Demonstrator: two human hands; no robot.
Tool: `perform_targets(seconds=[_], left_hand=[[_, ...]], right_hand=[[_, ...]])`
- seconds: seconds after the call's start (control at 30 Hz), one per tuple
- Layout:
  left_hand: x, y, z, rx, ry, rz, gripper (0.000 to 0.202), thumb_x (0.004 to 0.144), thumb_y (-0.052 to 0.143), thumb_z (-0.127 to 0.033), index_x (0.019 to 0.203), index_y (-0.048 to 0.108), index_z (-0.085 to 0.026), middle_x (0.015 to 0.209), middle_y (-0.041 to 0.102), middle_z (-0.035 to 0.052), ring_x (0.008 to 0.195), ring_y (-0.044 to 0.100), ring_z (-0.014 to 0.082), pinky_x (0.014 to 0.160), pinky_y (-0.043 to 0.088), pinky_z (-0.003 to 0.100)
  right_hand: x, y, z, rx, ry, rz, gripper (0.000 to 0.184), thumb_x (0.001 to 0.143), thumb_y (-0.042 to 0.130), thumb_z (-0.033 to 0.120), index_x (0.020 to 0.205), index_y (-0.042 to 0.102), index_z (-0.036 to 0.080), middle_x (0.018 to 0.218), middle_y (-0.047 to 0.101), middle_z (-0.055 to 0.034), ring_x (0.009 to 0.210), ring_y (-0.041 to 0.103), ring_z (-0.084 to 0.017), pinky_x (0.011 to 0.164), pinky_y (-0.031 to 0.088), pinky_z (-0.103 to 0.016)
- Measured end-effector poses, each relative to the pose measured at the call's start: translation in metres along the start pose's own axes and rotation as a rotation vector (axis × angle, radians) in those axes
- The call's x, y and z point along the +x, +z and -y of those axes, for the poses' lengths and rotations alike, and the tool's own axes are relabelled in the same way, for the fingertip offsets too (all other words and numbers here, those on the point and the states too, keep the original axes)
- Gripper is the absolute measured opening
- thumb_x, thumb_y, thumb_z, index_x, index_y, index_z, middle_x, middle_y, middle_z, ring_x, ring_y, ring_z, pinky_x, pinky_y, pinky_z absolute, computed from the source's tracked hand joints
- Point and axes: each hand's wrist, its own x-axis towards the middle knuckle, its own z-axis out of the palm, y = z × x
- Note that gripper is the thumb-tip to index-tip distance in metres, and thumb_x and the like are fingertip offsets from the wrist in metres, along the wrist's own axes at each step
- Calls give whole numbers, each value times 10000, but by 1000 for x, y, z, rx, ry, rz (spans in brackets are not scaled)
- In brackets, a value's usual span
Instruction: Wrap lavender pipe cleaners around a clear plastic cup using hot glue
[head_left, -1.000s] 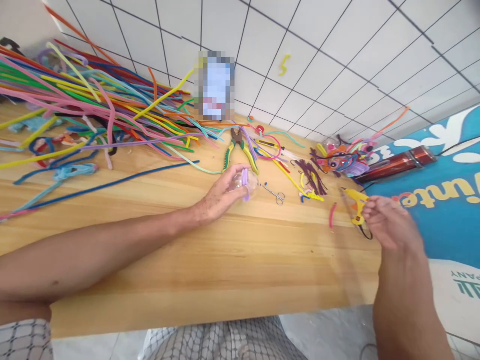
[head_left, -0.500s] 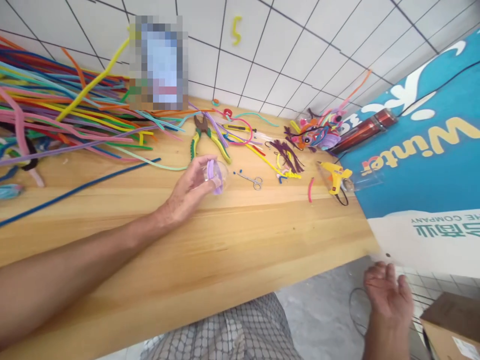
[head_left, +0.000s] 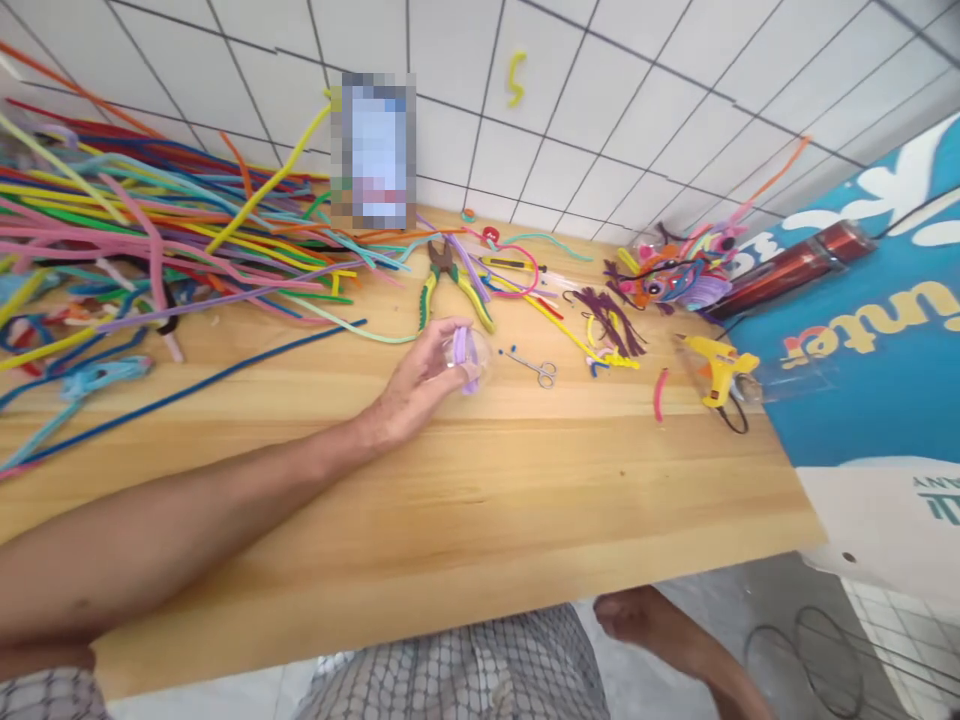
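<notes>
My left hand (head_left: pixel 420 380) rests on the wooden table (head_left: pixel 480 500) with its fingers wrapped round a clear plastic ball holding a purple pipe-cleaner piece (head_left: pixel 469 358). Small scissors (head_left: pixel 534 366) lie just right of it and green-handled pliers (head_left: pixel 450 285) just behind. My right hand (head_left: pixel 634 618) hangs below the table's front edge beside my checked trousers; its fingers are hidden. A yellow glue gun (head_left: pixel 716 367) lies near the table's right end.
A large heap of coloured pipe cleaners (head_left: pixel 150 240) covers the back left of the table. Short pipe-cleaner scraps (head_left: pixel 607 335) and a colourful pipe-cleaner figure (head_left: pixel 675 280) lie at the back right. A red cylinder (head_left: pixel 795 265) rests on a blue printed board (head_left: pixel 862 380).
My right hand left the glue gun, dropped off the right end of the table and now sits under its front edge. My left hand kept its hold on the ball.
</notes>
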Motion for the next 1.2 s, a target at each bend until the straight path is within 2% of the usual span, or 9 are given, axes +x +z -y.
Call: perform_targets(seconds=[0.07, 0.17, 0.27, 0.3, 0.4, 0.47, 0.57, 0.83, 1.2], left_hand=[[3, 1, -1, -10, -2, -3, 559, 904, 778, -406, 1407, 572, -276, 1345, 694, 70, 1250, 673, 276, 1099, 565, 464], [9, 3, -2, -85, -38, -3, 545, 874, 770, -387, 1371, 586, -264, 1338, 704, 69, 1273, 677, 288, 1118, 563, 486], [13, 6, -4, -229, -137, -17, 502, 850, 744, -381, 1316, 594, -268, 1313, 699, 63, 1229, 698, 293, 1035, 594, 489], [14, 7, -5, -266, -160, -21, 495, 835, 743, -369, 1298, 599, -267, 1298, 700, 62, 1216, 699, 290, 1019, 594, 482], [15, 9, -8, -310, -193, -41, 480, 803, 754, -342, 1255, 620, -252, 1233, 705, 56, 1166, 694, 265, 1005, 578, 449], [15, 10, -10, -330, -199, -39, 472, 808, 755, -339, 1251, 625, -242, 1227, 710, 57, 1144, 694, 253, 992, 575, 427], [15, 10, -11, -339, -163, -38, 460, 794, 757, -302, 1231, 634, -227, 1227, 723, 61, 1115, 698, 242, 961, 575, 387], [10, 8, -8, -280, -87, 38, 476, 841, 777, -302, 1286, 622, -237, 1241, 733, 62, 1159, 695, 246, 983, 556, 375], [7, 5, -6, -196, -39, 66, 487, 880, 797, -400, 1307, 613, -257, 1247, 697, 52, 1136, 659, 233, 1001, 527, 382]], right_hand=[[-16, -27, 30, 63, 61, 182, 472, 1011, 639, 640, 781, 813, 266, 760, 808, -48, 733, 796, -260, 714, 658, -370], [-4, -65, 76, 40, -88, 89, 395, 1051, 650, 575, 847, 805, 273, 773, 789, -44, 702, 756, -217, 713, 640, -342], [62, -85, 116, -69, -316, -372, 172, 1005, 769, 462, 1019, 794, 292, 1017, 827, -72, 921, 798, -249, 807, 658, -365], [91, -85, 128, -82, -390, -480, 202, 985, 797, 454, 1107, 780, 293, 1135, 821, -88, 998, 795, -261, 871, 666, -398], [173, -74, 159, -68, -540, -519, 459, 977, 795, 480, 1379, 677, 292, 1356, 746, -122, 1154, 762, -283, 918, 675, -457], [209, -61, 173, -128, -624, -500, 572, 957, 812, 502, 1455, 618, 296, 1430, 696, -130, 1193, 741, -294, 930, 676, -485], [233, -45, 180, -219, -741, -516, 610, 964, 805, 452, 1507, 572, 301, 1475, 653, -137, 1207, 718, -305, 937, 674, -516], [239, -29, 161, -127, -840, -584, 641, 954, 834, 345, 1532, 560, 302, 1475, 628, -144, 1271, 693, -318, 910, 688, -474], [241, -39, 160, -92, -881, -526, 524, 993, 794, 347, 1482, 610, 310, 1419, 664, -121, 1246, 705, -304, 927, 681, -473]])
